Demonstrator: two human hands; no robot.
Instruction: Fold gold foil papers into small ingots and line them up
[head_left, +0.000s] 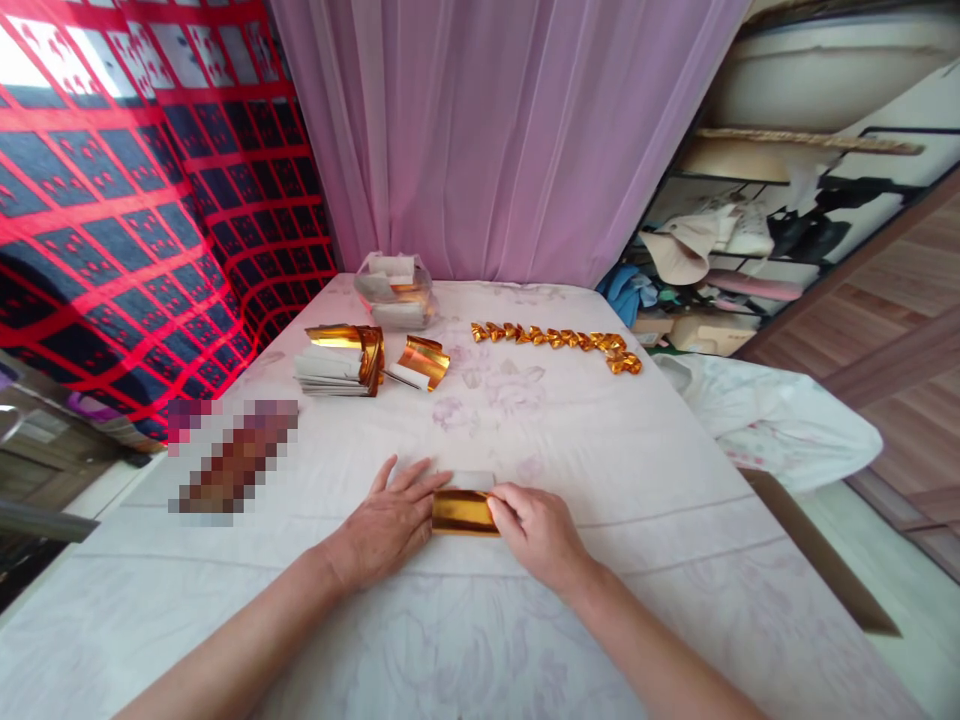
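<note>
Head view looks down on a table covered with a pale flowered cloth (645, 470), and reading from the left there is first a red and dark blue checked fabric (127, 220) hanging beside the table, then a blurred patch on the cloth that cannot be made out, then a stack of paper sheets (330, 372) with a gold foil band curled over its top, and just to its right a loose curled gold sheet (424, 360); behind these, near the pink curtain (495, 130), stands a clear bag of papers (395, 290). Close to the near edge the left hand (386, 530) lies flat on the cloth, fingers spread and stretched forward, its fingertips pressing the left end of a gold foil sheet (463, 511) that lies folded on the table between both hands, with a white edge showing behind it. The right hand (540, 535) touches the sheet's right end, fingers curled down and pinched close onto the foil edge. Farther back and to the right a row of folded gold pieces (555, 340) runs across the cloth, well apart from the hands, and beyond the table's right edge are cluttered shelves (750, 240)
</note>
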